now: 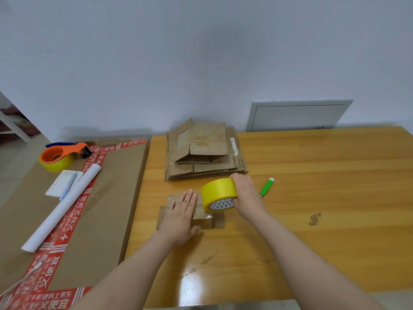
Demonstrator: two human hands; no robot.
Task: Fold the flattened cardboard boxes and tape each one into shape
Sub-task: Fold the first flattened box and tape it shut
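A small folded cardboard box [202, 217] lies on the wooden table [312, 186] in front of me. My left hand [182, 217] presses flat on its top with the fingers straight. My right hand [247, 198] grips a yellow tape roll [218, 190] held upright at the box's right end, and a clear strip of tape runs from the roll onto the box. A stack of flattened cardboard boxes [203, 151] sits farther back on the table.
A green utility knife [267, 187] lies just right of my right hand. To the left, a large flat carton [107, 198] carries an orange tape dispenser [61, 156], a white paper roll [63, 204], a notepad [59, 182] and a pen [69, 184].
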